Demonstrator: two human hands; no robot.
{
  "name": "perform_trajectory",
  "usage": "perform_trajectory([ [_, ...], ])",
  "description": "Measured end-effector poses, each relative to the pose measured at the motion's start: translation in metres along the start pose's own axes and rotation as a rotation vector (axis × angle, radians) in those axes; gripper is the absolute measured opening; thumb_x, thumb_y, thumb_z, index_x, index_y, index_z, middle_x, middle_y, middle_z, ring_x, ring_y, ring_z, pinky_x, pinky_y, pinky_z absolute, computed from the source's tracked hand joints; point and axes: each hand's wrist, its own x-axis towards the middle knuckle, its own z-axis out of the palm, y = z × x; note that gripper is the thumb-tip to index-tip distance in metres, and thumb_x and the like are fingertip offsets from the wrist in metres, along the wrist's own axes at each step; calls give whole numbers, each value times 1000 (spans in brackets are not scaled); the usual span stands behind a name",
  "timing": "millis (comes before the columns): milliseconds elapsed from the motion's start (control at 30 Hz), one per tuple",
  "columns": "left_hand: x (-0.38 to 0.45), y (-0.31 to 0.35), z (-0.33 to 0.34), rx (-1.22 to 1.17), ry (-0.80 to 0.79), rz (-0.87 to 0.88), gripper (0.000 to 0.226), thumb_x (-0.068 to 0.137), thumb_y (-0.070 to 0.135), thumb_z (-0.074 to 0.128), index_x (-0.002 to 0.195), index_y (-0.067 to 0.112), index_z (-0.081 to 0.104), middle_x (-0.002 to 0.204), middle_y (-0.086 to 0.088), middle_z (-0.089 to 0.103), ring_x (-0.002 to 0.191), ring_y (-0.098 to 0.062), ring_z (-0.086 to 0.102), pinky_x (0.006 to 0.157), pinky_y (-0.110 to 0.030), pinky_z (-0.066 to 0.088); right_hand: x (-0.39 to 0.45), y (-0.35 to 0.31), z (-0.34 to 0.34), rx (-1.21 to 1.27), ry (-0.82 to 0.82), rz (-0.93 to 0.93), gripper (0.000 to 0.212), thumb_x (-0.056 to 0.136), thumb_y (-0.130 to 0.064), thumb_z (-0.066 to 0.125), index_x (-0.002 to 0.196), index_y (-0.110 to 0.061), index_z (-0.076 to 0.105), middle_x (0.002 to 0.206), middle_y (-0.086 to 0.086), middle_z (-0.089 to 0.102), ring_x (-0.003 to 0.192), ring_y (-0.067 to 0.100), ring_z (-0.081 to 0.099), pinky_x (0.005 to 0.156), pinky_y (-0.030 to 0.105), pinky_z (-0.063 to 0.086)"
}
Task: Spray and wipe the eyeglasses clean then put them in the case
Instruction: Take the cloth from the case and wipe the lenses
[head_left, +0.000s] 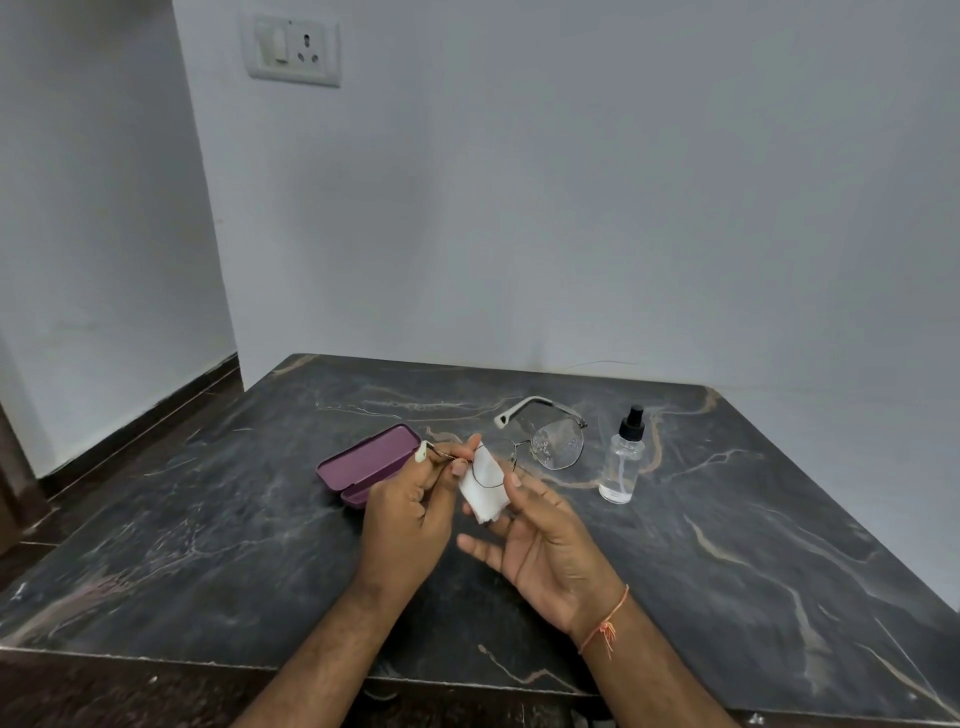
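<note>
The thin-framed eyeglasses (558, 444) are held above the dark marble table (208, 545), with droplets on the right lens. My left hand (410, 519) pinches the frame at its left hinge. A white cloth (485, 486) is wrapped over the left lens, and my right hand (540, 540) pinches it there between thumb and fingers. The purple case (363, 462) lies open on the table just left of my left hand. A clear spray bottle (623, 460) with a black nozzle stands upright to the right of the glasses.
The table meets a pale wall at the back, where a switch and socket plate (293, 49) is mounted. Its left edge drops to a dark floor (130, 415). An orange thread is tied around my right wrist.
</note>
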Motion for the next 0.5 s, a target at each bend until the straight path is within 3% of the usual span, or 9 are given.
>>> perform_trajectory([
  [167, 0, -1, 0, -25, 14, -13, 30, 104, 37, 59, 121, 20, 76, 125, 19, 80, 118, -7, 77, 93, -31, 64, 2, 0, -2, 10, 54, 16, 46, 93, -31, 74, 134, -9, 72, 124, 11, 74, 109, 20, 70, 92, 47, 59],
  [333, 1, -2, 2, -12, 31, -32, 30, 105, 32, 59, 119, 12, 75, 127, 19, 79, 122, -7, 75, 100, -33, 64, 3, -1, 1, 65, 165, 28, 25, 91, -24, 73, 110, -10, 82, 108, 12, 77, 94, 21, 74, 85, 45, 62],
  [400, -1, -3, 2, -12, 40, -29, 29, 106, 32, 59, 120, 12, 74, 129, 15, 80, 122, -12, 76, 100, -41, 65, 3, -1, 3, 63, 190, 19, 25, 89, -23, 74, 109, -9, 81, 103, 11, 78, 90, 20, 74, 85, 45, 61],
  [433, -1, -4, 2, 5, 45, -19, 27, 107, 32, 60, 121, 14, 74, 129, 15, 79, 116, -17, 80, 95, -46, 66, 3, -1, 3, 58, 202, 14, 24, 88, -23, 74, 107, -9, 80, 102, 11, 78, 89, 19, 74, 85, 44, 61],
  [500, -1, -6, 0, 83, 58, 15, 21, 107, 27, 63, 121, 18, 75, 129, 19, 79, 85, -27, 82, 72, -49, 68, 3, -2, 4, 48, 230, -2, 22, 86, -22, 76, 104, -10, 80, 101, 11, 78, 88, 18, 74, 82, 42, 61],
])
